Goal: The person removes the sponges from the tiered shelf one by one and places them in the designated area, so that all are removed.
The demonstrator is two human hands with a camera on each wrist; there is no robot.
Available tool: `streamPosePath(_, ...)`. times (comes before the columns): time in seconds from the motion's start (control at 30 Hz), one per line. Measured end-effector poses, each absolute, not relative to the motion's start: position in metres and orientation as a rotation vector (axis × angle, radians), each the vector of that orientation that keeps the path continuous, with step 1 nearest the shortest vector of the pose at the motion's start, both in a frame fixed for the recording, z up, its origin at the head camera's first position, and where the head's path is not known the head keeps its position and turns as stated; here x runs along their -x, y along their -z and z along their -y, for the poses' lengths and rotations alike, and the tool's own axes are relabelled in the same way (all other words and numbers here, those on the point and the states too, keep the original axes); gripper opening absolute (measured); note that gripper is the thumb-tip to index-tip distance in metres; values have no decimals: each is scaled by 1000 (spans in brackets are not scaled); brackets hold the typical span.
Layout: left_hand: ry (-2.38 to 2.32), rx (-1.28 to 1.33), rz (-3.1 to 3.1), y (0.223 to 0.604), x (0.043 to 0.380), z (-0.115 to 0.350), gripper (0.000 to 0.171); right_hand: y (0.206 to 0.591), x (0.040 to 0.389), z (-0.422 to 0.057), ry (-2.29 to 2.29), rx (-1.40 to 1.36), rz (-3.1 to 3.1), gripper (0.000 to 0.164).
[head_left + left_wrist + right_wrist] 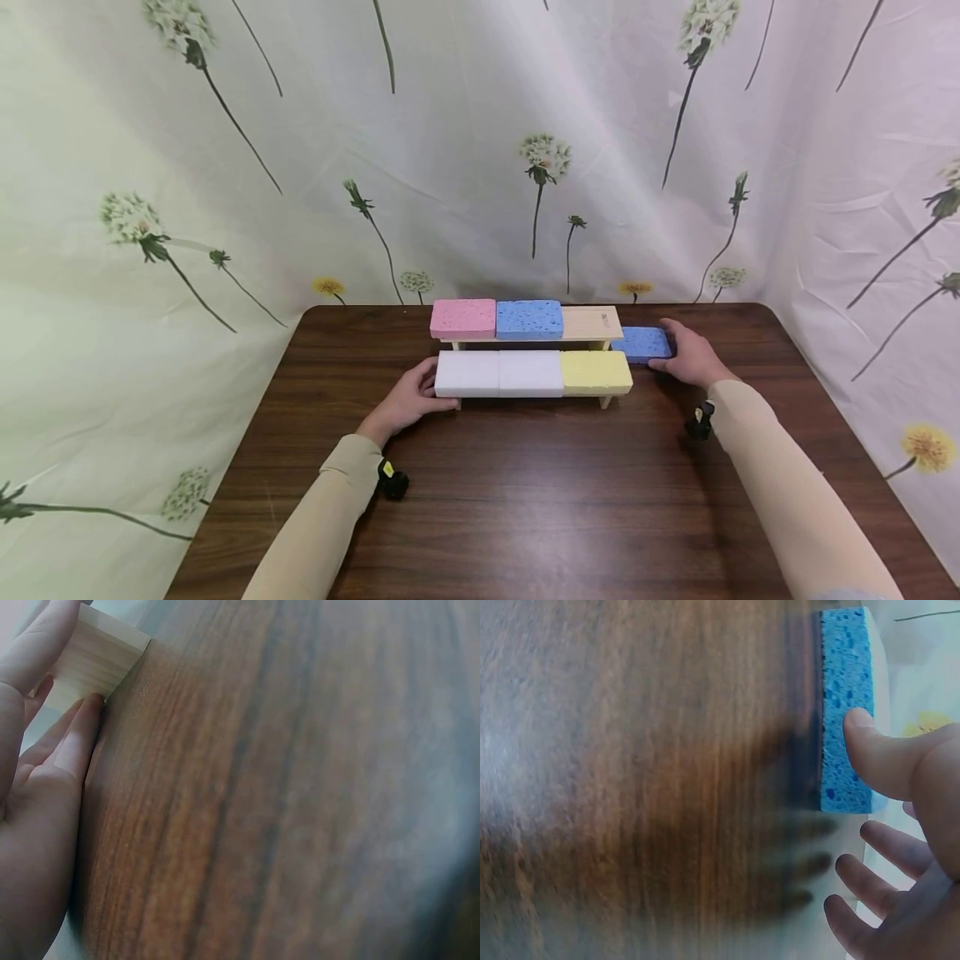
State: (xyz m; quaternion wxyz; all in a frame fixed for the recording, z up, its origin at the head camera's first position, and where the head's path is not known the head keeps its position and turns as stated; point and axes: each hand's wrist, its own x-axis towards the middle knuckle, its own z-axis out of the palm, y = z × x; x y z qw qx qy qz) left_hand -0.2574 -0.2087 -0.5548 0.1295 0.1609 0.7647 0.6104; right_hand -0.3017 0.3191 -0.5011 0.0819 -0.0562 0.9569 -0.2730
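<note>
A two-step wooden stand [592,321] bears sponges on both levels. On the upper step lie a pink sponge [462,318] and a blue sponge [529,320]; bare wood shows at its right end. The lower step carries two smooth white blocks [498,373] and a yellow sponge [596,372]. My left hand [408,400] grips the stand's lower left end, thumb at the front; light wood [101,660] shows between its fingers in the left wrist view. Right of the stand, my right hand [693,358] pinches another blue sponge [847,682] by its right end, thumb on its near face.
The dark wooden table [525,500] stretches in front of the stand. A white curtain [465,167] printed with dandelions hangs behind and along both sides. Small black devices [700,422] are strapped to both wrists.
</note>
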Motion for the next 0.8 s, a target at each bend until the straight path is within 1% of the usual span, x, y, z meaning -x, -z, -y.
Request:
streamPosePath(0.37,-1769,-461,-2225,554,256,208,82,492,296,-324,888,200,-2894,88)
streamPosePath(0.63,-1765,-445,-2227,555,257,209,85,480,290,-314,945,257,-2899,85)
streamPosePath(0.8,-1764,-448,-2226,556,258,209,84,467,286,-304,992,355,-2920,83)
